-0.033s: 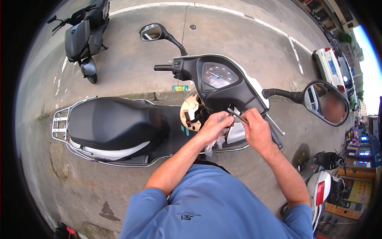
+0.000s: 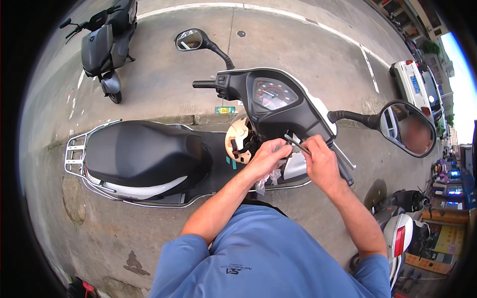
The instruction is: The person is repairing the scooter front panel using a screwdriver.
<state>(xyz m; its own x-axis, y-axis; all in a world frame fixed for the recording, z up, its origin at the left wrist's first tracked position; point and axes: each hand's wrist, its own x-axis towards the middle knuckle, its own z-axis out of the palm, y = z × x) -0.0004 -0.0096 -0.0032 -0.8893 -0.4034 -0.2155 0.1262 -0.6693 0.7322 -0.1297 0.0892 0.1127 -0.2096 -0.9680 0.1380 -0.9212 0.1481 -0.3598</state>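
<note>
My right hand (image 2: 320, 160) is closed around a slim grey metal tool (image 2: 293, 141), whose exact kind I cannot make out; its free end points up and left. Close beside it, my left hand (image 2: 269, 156) has thumb and fingers pinched together, and what they grip is hidden. Crumpled clear plastic (image 2: 261, 186) hangs just below the left hand. Both hands are over the footwell side of a white and black scooter (image 2: 144, 151), under its handlebar. A cream helmet (image 2: 238, 131) sits left of my left hand, partly covered by it.
The scooter's round mirror (image 2: 407, 128) sticks out on the right, another mirror (image 2: 189, 40) at the far side. A grey scooter (image 2: 99, 49) stands far left. A white car (image 2: 412, 84) and a parked white motorbike (image 2: 397, 236) are at the right. A low kerb (image 2: 203, 119) runs behind.
</note>
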